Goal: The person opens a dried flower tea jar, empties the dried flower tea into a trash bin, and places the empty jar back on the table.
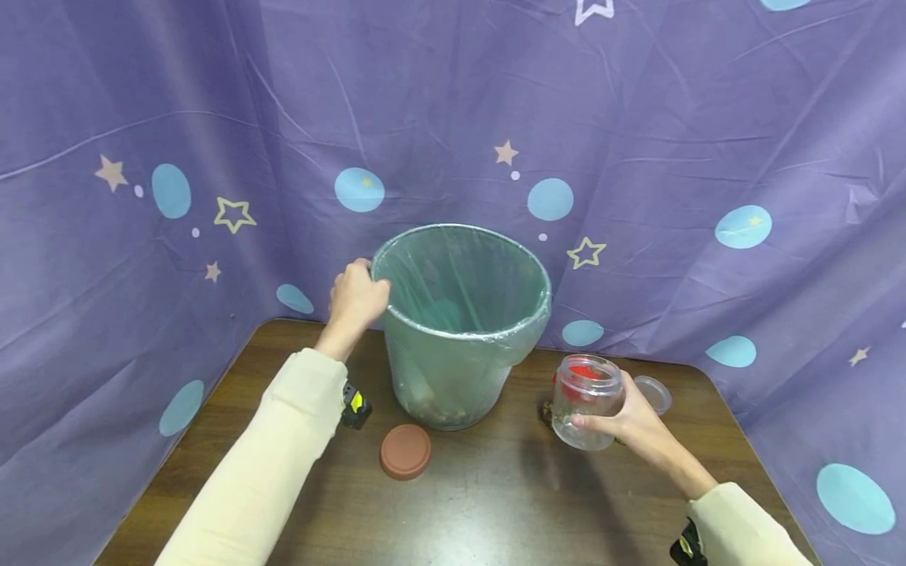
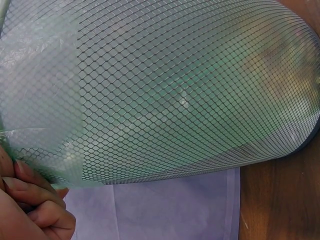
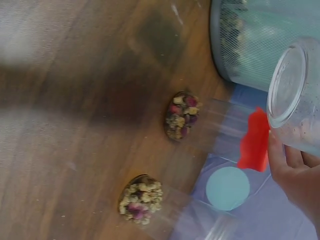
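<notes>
My left hand (image 1: 357,295) grips the rim of a mesh wastebasket (image 1: 453,377) at its left side. A thin green bag lines the basket and folds over its rim; some pale contents show dimly at the bottom. In the left wrist view, curled fingers (image 2: 37,200) hold the bag's edge and the rim. To the basket's right, my right hand (image 1: 630,420) holds a lidless clear jar (image 1: 583,428), thumb in front. Small specks cling inside this jar (image 3: 300,120), seen in the right wrist view. It appears raised above the table, its mouth upward.
Behind the held jar stand two clear containers with dried flowers (image 3: 182,116) and more dried flowers (image 3: 141,200) at their bottoms. One bears a red top (image 3: 254,142). A round brown lid (image 1: 406,450) lies before the basket on the wooden table (image 1: 460,511). A purple curtain (image 1: 439,118) hangs behind.
</notes>
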Available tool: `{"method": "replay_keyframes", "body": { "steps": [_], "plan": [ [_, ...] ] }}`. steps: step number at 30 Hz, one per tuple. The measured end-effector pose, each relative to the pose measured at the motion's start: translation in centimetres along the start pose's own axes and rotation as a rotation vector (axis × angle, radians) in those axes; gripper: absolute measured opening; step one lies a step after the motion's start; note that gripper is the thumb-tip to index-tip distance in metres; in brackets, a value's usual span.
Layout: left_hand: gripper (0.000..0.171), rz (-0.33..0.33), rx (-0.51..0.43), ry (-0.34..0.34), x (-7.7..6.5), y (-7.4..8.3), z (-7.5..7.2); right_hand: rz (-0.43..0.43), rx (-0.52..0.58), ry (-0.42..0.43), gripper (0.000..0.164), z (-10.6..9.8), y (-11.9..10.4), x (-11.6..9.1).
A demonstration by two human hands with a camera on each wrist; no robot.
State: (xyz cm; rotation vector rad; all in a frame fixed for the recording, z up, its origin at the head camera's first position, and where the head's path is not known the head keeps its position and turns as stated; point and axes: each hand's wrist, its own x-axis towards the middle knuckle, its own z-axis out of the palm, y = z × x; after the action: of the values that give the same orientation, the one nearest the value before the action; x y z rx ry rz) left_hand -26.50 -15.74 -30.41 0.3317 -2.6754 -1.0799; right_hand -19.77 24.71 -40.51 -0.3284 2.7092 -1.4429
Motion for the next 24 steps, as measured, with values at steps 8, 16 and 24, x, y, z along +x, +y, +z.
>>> {"method": "replay_keyframes", "body": {
  "steps": [8,16,24],
  "plan": [
    [0.050,-0.006,-0.001,-0.007,0.1,0.1,0.1,0.011,0.005,-0.018,0.093,0.3,1.4,-0.5],
    [0.049,-0.007,0.010,-0.006,0.1,0.0,-0.1,0.052,-0.007,-0.050,0.097,0.9,2.5,-0.8],
    [0.047,0.000,0.014,0.000,0.1,0.0,0.0,0.141,0.006,-0.073,0.105,2.4,3.9,-1.6]
  ]
}}
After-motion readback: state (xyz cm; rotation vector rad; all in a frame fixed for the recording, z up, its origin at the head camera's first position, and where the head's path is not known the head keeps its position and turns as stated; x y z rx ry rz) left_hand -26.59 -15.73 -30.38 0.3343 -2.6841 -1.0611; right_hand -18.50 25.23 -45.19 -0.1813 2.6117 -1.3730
